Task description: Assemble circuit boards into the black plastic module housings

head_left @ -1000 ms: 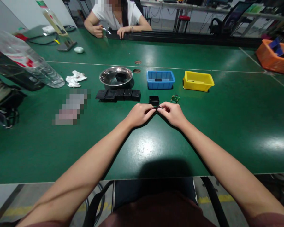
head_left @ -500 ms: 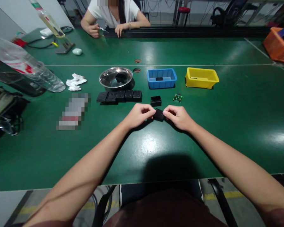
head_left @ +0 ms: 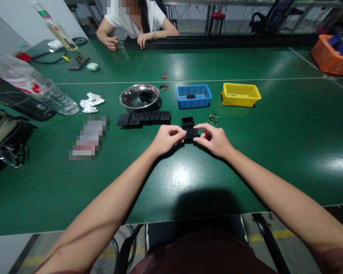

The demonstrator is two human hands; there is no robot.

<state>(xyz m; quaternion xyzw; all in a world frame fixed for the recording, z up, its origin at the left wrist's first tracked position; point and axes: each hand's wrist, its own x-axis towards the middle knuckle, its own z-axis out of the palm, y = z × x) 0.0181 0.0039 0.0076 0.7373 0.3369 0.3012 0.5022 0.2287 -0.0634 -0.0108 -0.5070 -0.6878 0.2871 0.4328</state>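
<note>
One black block (head_left: pixel 191 134) mid-frame might slip if our left hand (head_left: pixel 168 139) loosens its pinch, our right hand (head_left: pixel 213 139) parted around it, grip unclear.

Not one word, number or brand can be read. On the large clear bottle (head_left: pixel 47 95) at the left sits a white and red label (head_left: pixel 24 86), its print too blurred to make out, while the slim bottle (head_left: pixel 61 38) of yellowish liquid at the back left bears a green band (head_left: pixel 44 14) and a small red mark (head_left: pixel 56 28), neither of them legible. The flat item (head_left: pixel 90 137) near the crumpled tissue (head_left: pixel 91 101) is masked by coarse squares, so any print on it is hidden.
</note>
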